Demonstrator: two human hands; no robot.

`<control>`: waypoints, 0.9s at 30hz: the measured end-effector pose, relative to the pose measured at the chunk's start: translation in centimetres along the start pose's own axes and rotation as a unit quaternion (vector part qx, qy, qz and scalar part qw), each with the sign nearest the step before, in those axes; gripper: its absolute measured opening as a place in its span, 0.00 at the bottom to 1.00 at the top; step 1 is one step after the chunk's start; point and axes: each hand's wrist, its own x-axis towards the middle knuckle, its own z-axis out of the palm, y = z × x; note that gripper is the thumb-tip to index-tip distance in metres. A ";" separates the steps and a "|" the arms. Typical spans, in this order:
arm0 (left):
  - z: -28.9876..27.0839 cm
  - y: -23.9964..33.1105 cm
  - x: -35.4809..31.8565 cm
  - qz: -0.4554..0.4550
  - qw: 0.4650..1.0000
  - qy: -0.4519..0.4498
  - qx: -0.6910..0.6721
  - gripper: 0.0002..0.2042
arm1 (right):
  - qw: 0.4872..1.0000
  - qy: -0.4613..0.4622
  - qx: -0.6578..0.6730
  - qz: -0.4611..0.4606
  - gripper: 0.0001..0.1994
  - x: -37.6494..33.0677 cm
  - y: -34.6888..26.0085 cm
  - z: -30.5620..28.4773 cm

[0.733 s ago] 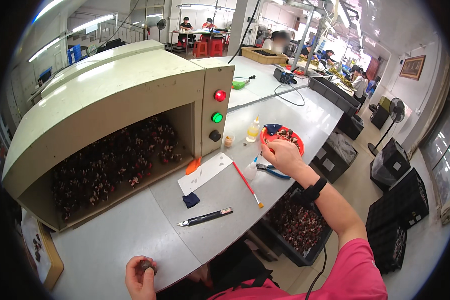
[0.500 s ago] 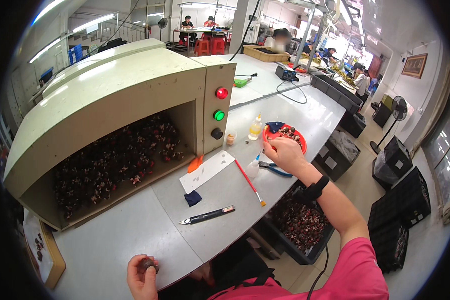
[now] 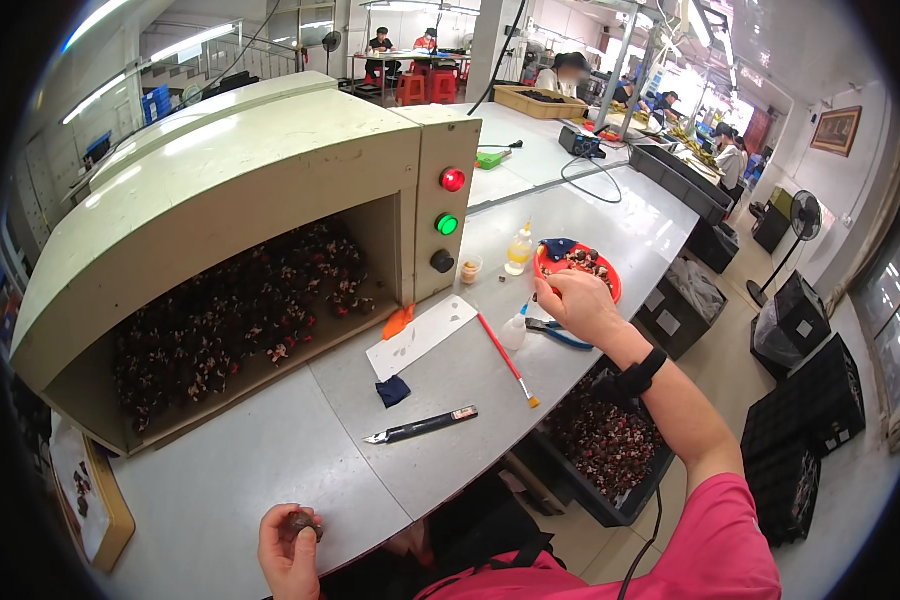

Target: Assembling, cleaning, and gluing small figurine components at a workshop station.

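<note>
My left hand (image 3: pixel 288 560) is closed round a dark brown, roundish lump (image 3: pixel 301 524) at the near edge of the bench. Over the near rim of a red bowl (image 3: pixel 617 291) is my right hand (image 3: pixel 582 306), its fingers bent together; whatever they may pinch is hidden. Small dark and pale pieces (image 3: pixel 588 262) and a dark blue cloth (image 3: pixel 557 248) lie in the bowl. Close to the right hand are a clear bottle with a blue tip (image 3: pixel 514 331) and blue-handled pliers (image 3: pixel 567 338). A bottle of yellow liquid (image 3: pixel 519 250) and a small cup (image 3: pixel 470 268) stand farther back.
A cream machine (image 3: pixel 240 180) with an arched opening full of dark pieces fills the left. A craft knife (image 3: pixel 425 426), red brush (image 3: pixel 510 362), white strip (image 3: pixel 422 336), blue cloth (image 3: pixel 393 391) and orange scrap (image 3: pixel 398 321) lie mid-bench. Below the right edge sits a black bin (image 3: pixel 625 510).
The whole view has shifted slightly. My right hand stays at the red bowl's near rim, and my left hand still holds the brown lump, turned a little.
</note>
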 end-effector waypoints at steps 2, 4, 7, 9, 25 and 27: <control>0.1 0.1 0.1 0.001 1.000 -0.004 0.000 0.13 | 1.000 -0.001 -0.002 0.002 0.21 0.0 0.1 -0.1; 0.1 0.1 0.1 0.002 1.000 -0.006 -0.001 0.13 | 1.000 -0.002 -0.002 0.003 0.21 0.0 0.2 -0.1; -0.1 -0.2 0.0 0.002 1.000 -0.005 -0.007 0.13 | 1.000 0.008 -0.001 -0.001 0.21 0.1 0.3 0.0; -0.7 -0.8 0.0 0.002 1.000 -0.028 -0.002 0.15 | 1.000 0.002 -0.007 0.005 0.21 0.1 0.3 -0.2; 0.2 0.2 0.1 -0.004 1.000 -0.004 -0.013 0.14 | 0.999 -0.022 0.005 0.030 0.22 0.0 0.0 -0.3; 0.1 0.2 0.1 -0.001 1.000 -0.009 -0.022 0.14 | 0.999 -0.025 0.006 0.030 0.22 0.0 0.1 -0.3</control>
